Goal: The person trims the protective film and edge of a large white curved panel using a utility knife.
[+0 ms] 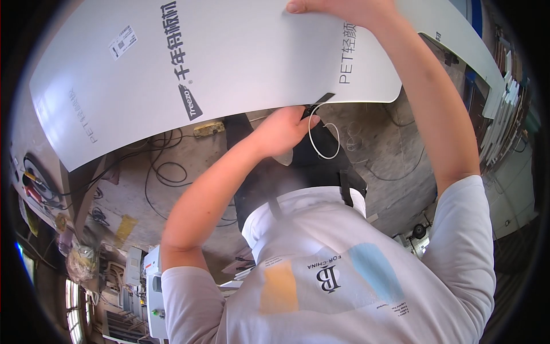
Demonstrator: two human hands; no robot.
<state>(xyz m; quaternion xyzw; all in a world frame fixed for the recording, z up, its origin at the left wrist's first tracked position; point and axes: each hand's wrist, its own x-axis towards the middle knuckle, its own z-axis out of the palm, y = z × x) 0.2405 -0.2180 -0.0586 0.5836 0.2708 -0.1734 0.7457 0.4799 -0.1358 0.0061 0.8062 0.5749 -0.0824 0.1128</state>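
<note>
One small dark tool (310,110), its kind hidden by the fist, sits in the closed fingers of the left hand (283,132), right at the near edge of the white panel (246,63). A thin pale strip (339,140) hangs in a loop just beside that hand. Reads as work on the panel's edge. Best done, I judge, with the tool true to the edge, pressure light and even, wrist firm so the face takes no scratch; thumb clear of anything sharp; loop led outward lest it snag. Farther over, the right hand (344,8) lies on the panel's face, thumb out, partly cut off by the frame; cannot tell whether it grips. Flat pressure from that side should damp any wobble. Below the panel, black cables (153,141) trail over the floor (395,155): worth minding underfoot along the edge. Far right, pale lengths (495,135) lie bunched together, well apart from the hands.
</note>
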